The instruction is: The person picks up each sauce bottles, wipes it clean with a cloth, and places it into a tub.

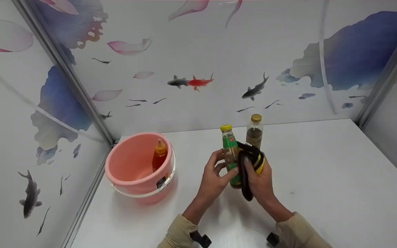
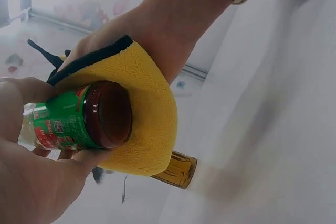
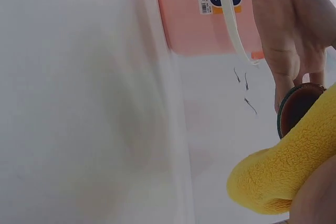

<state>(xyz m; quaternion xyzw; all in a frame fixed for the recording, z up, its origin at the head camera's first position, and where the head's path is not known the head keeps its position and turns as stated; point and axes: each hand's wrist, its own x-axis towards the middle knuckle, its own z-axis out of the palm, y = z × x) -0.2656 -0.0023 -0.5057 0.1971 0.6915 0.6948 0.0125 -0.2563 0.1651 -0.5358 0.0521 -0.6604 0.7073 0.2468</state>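
Observation:
My left hand (image 1: 213,174) grips a glass bottle (image 1: 231,156) with a yellow cap and green label, tilted slightly and held above the table. Folded in my right hand (image 1: 261,177) is a cloth (image 1: 245,172), dark on one side and yellow on the other. The cloth lies against the bottle's side; in the left wrist view its yellow face (image 2: 152,103) curves around the bottle's lower part. In the right wrist view the bottle's round base (image 3: 299,108) shows beside the yellow cloth (image 3: 278,171). Behind my hands stands a second glass bottle (image 1: 254,132) with a gold cap.
A pink bucket (image 1: 140,184) with a white handle stands on the left of the white table (image 1: 322,172). Inside it is a squeeze bottle (image 1: 159,156) of amber liquid with an orange cap. Patterned wall panels enclose the table at the back and sides.

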